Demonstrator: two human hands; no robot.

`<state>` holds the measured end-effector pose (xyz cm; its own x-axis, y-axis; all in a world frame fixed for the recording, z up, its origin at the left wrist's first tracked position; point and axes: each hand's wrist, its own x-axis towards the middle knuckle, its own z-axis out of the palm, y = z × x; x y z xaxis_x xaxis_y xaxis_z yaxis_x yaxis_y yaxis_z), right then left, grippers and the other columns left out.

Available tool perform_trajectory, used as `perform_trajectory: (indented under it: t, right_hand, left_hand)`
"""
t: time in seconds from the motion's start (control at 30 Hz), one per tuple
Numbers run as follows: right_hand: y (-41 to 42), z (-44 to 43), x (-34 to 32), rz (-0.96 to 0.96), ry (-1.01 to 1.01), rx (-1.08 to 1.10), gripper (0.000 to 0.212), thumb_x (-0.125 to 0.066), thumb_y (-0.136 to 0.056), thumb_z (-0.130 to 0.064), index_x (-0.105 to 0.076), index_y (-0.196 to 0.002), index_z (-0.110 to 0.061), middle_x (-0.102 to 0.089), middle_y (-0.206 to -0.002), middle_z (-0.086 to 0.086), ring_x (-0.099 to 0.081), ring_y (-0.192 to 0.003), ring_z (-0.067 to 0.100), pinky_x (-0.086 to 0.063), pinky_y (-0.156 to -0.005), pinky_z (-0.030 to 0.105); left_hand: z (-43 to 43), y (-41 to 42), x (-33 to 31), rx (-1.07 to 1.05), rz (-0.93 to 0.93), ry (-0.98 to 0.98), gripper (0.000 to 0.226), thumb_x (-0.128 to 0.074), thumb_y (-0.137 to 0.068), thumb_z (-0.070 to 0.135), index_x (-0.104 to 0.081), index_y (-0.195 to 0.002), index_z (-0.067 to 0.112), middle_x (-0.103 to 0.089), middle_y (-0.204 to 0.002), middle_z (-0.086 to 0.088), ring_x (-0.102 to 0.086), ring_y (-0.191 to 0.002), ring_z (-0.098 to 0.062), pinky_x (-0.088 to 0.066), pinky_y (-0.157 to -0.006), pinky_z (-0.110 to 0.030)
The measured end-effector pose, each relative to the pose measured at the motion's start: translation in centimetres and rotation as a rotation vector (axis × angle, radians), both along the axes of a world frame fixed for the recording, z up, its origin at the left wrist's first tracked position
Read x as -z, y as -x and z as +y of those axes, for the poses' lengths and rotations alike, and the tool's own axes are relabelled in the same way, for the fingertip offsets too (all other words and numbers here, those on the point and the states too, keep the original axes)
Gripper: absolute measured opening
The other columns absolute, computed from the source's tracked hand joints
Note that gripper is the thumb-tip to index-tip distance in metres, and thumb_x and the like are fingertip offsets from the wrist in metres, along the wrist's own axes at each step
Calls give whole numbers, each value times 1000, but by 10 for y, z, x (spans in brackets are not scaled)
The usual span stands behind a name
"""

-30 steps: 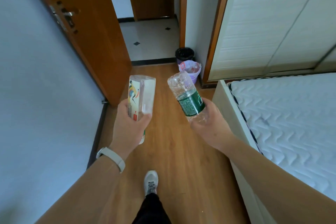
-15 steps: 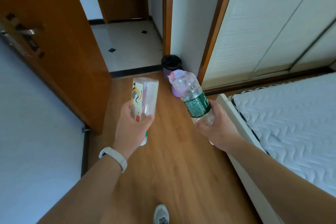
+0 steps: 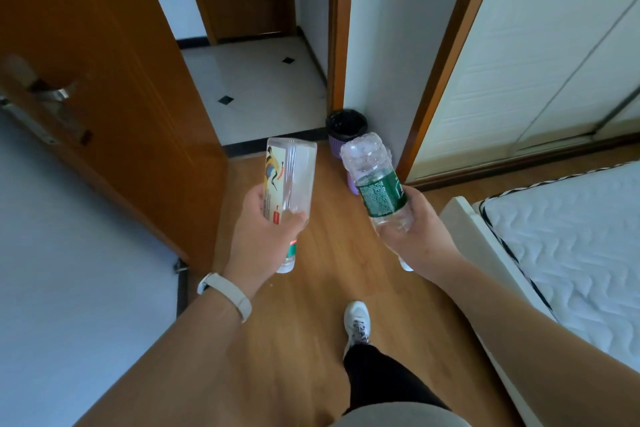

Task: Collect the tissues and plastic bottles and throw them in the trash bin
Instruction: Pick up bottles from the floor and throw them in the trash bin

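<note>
Green-label bottle (image 3: 381,196) in right hand (image 3: 420,236), square bottle (image 3: 291,177) in left hand (image 3: 261,236).

Wood floor (image 3: 322,291) running to a tiled doorway, with a bin (image 3: 336,148) by the wall.
The bin, purple with a black liner, stands on the boards at the wall corner. Just in front of it is a second purple bin (image 3: 352,185), mostly hidden. Left of the bin, a dark threshold strip (image 3: 273,143) meets the tiled floor (image 3: 256,87). Well nearer than the bin, a white shoe (image 3: 356,321) is planted; right of it stands the bed base (image 3: 474,236).
</note>
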<state>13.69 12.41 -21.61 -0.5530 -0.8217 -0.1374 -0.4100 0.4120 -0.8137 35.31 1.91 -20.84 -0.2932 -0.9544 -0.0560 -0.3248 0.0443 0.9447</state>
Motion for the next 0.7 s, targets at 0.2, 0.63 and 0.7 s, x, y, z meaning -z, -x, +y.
perform_trajectory:
  t: [0.2, 0.63, 0.7]
  right_hand:
    - [48, -90, 22, -39, -23, -5, 77, -76, -77, -38, -34, -142, -34, -54, -130, -13, -54, -111, 8, -48, -77, 19]
    - [178, -265, 21, -81, 6, -12, 62, -73, -82, -33, -38, -134, -35, -52, -129, -8, -56, -110, 10, -44, -66, 6]
    - [185, -282, 17, -93, 42, 2, 57, -73, -83, -29, -36, -124, -45, -52, -127, -7, -56, -104, 1, -43, -62, 1]
  left_hand:
    - [-91, 47, 11, 2, -43, -22, 60, -77, -78, 34, -43, -126, 34, -61, -110, 13, -66, -98, -12, -56, -74, -24]
    - [-277, 185, 4, 64, -94, -14, 59, -78, -78, 34, -43, -125, 34, -60, -112, 12, -65, -98, -11, -55, -73, -22]
    - [-297, 196, 3, 84, -92, -27, 59, -79, -77, 34, -43, -125, 34, -60, -110, 12, -65, -99, -12, -57, -74, -24]
